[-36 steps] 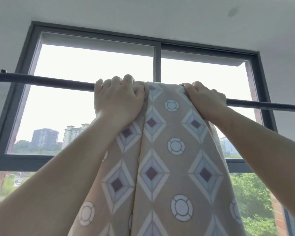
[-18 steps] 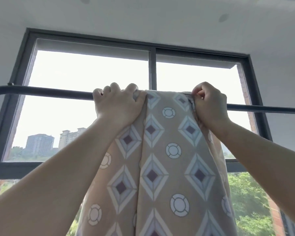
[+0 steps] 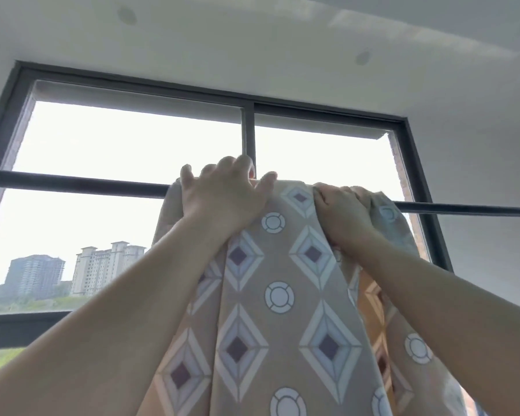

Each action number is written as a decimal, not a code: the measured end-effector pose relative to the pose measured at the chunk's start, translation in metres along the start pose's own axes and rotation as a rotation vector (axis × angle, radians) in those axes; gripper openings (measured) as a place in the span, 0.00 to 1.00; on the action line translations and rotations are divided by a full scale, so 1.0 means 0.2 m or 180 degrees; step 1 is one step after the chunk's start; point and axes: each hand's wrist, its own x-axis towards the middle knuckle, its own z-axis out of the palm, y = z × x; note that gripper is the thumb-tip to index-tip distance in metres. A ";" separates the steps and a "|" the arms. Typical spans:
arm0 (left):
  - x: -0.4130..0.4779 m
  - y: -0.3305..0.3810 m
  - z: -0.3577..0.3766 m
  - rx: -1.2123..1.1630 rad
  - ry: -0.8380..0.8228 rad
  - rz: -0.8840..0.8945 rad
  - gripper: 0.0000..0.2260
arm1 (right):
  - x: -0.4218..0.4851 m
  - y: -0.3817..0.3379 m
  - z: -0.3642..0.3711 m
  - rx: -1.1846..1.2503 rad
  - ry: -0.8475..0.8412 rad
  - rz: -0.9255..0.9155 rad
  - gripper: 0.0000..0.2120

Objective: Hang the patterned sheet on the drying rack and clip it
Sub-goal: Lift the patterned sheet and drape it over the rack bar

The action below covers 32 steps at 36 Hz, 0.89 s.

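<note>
The patterned sheet (image 3: pixel 282 295) is soft, matte woven cloth, tan, printed with pale blue-and-white diamonds that have dark purple centres and with white ringed circles between them. It is draped over the thin, dark, round rod (image 3: pixel 72 181) of the drying rack and hangs down towards me in long vertical folds, bunched narrow at the top. My left hand (image 3: pixel 222 193) lies on the cloth right where it crosses the rod, fingers spread and nearly straight, thumb out to the side, pressing rather than grasping. My right hand (image 3: pixel 342 214) is just beside it, fingers curled tight round a gathered fold of the sheet at the rod. Those fingertips are buried in the cloth. The sheet and my hands hide the stretch of rod beneath them, the sheet's far side is out of sight, and its lower end is cut off by the picture's edge. Behind stands a dark-framed window (image 3: pixel 248 130), very bright, under a smooth pale ceiling (image 3: pixel 252 40); hazy tower blocks (image 3: pixel 108 265) show low on the left.
</note>
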 end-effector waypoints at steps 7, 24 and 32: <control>-0.01 0.02 0.05 0.0383 0.0046 0.0112 0.25 | -0.02 0.11 0.01 -0.0320 -0.0064 -0.0143 0.15; 0.01 0.06 0.08 0.0261 0.0335 -0.0148 0.20 | -0.06 0.46 -0.18 0.1451 0.0577 0.2039 0.19; 0.01 0.04 0.08 0.0279 0.0476 -0.0196 0.22 | 0.04 0.45 -0.31 0.2506 0.0093 0.2230 0.04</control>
